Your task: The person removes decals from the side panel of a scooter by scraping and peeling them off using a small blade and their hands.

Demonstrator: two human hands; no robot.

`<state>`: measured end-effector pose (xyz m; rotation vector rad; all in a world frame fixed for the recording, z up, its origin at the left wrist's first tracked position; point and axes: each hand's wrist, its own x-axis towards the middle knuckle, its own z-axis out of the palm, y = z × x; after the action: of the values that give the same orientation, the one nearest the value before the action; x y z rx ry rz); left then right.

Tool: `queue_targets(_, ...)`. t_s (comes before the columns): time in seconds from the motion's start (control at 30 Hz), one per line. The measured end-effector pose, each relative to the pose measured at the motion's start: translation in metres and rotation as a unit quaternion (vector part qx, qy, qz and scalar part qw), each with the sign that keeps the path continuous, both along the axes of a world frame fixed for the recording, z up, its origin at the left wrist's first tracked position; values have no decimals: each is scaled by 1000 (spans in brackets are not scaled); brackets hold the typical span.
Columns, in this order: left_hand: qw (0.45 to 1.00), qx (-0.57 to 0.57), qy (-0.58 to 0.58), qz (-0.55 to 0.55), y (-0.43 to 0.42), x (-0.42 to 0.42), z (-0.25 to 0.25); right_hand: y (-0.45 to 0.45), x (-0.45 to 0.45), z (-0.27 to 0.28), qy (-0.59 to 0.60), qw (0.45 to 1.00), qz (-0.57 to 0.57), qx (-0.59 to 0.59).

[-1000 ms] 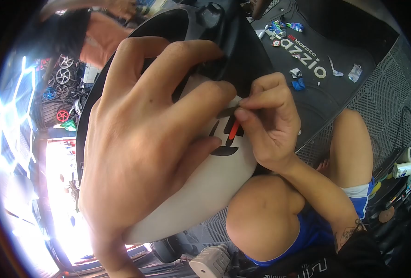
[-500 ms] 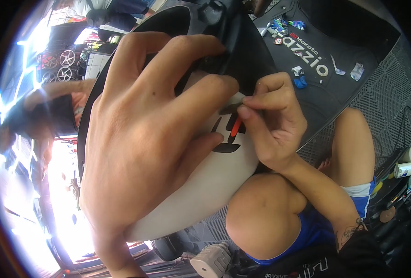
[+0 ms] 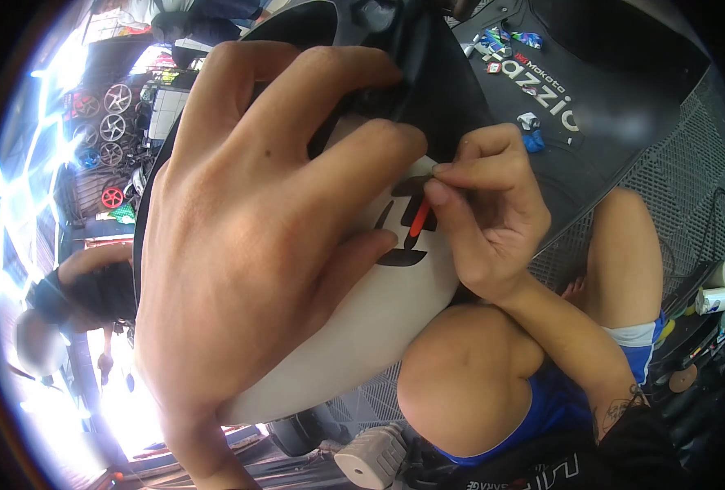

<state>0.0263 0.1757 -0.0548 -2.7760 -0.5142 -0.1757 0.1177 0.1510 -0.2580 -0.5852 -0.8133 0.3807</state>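
Observation:
A white, curved scooter body panel (image 3: 342, 347) fills the middle, with a black-and-red decal (image 3: 403, 258) on it. My left hand (image 3: 240, 220) is spread over the panel's upper part, fingers bent and apart, its thumb tip beside the decal. Its fingertips reach the black bodywork (image 3: 428, 90); whether they press on it I cannot tell. My right hand (image 3: 493, 208) pinches thumb and forefinger together at the decal's upper right edge. The small bit between those fingertips is mostly hidden. Below the pinch runs the decal's narrow red strip (image 3: 419, 220).
A black printed mat (image 3: 493, 98) at upper right carries torn packets (image 3: 505, 39) and paper scraps. My bare knee (image 3: 460, 380) is beneath the panel. Bottles and tools lie around a white can (image 3: 718, 299) at far right. Another person (image 3: 93, 282) is at the left, before hanging wheels (image 3: 113, 126).
My view has shifted slightly. My right hand has moved a little rightward, still pinching, and my left hand stays on the panel. The other person at the left has shifted lower.

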Motion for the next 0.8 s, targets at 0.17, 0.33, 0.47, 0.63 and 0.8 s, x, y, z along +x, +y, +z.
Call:
queue_targets(0.17, 1000, -5, -3, 0, 1, -5, 1, -3, 0, 2, 12, 1000, 6, -14)
queue_targets(0.33, 1000, -11, -7, 1, 4, -10, 6, 0, 1, 1, 8, 1000, 13, -7)
queue_targets(0.47, 1000, -16, -8, -5, 4, -9, 3, -1, -2, 2, 19, 999, 36, -14)
queue_targets(0.63, 1000, -18, -6, -11, 5, -7, 1, 0, -1, 2, 18, 999, 40, -13)
queue_targets(0.8, 1000, -20, -4, -17, 5, -5, -1, 3, -2, 2, 33, 999, 41, -3)
